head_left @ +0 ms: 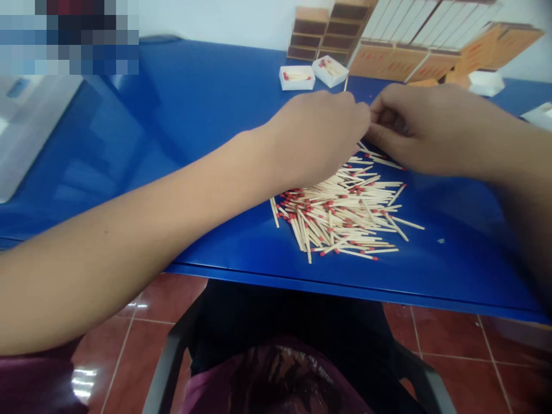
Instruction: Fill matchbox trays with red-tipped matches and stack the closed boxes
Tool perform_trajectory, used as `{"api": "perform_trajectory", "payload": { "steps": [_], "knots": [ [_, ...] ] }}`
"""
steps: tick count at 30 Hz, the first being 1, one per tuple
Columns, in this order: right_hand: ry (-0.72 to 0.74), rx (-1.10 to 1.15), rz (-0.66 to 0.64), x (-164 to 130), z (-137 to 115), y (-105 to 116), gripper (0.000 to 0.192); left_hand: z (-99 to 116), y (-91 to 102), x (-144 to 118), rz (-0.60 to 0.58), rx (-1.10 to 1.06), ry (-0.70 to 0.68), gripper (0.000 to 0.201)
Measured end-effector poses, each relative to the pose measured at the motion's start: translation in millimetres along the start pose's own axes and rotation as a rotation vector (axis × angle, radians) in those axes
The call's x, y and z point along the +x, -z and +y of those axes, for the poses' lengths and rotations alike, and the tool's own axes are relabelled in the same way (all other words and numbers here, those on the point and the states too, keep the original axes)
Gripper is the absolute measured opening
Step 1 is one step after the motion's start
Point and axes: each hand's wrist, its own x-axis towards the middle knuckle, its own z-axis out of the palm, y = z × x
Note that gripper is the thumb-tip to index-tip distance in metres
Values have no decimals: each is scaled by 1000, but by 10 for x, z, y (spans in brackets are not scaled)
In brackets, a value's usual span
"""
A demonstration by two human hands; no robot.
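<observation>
A loose pile of red-tipped matchsticks (345, 215) lies on the blue table (181, 126) near its front edge. My left hand (317, 135) and my right hand (425, 126) meet just above the pile's far side, fingertips pinched together. What they pinch is hidden behind the fingers; a few matchsticks stick out beneath them. Two small open white matchbox trays (296, 77) (330, 70) with some matches inside sit farther back.
Stacks of brown matchbox sleeves (319, 31) and orange-sided packs (414, 57) line the back. More white trays (486, 82) lie at the right. A grey device (26, 126) sits at the left edge. A red tiled floor (142, 322) shows below.
</observation>
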Motion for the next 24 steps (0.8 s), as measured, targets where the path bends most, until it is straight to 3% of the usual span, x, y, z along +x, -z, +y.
{"api": "perform_trajectory", "payload": {
  "steps": [13, 24],
  "knots": [
    [-33, -1, -45, 10, -13, 34, 38, 18, 25, 17, -67, 30, 36, 42],
    [-56, -23, -39, 0, -63, 76, 30, 12, 29, -13, -29, -148, 39, 43]
  ]
}}
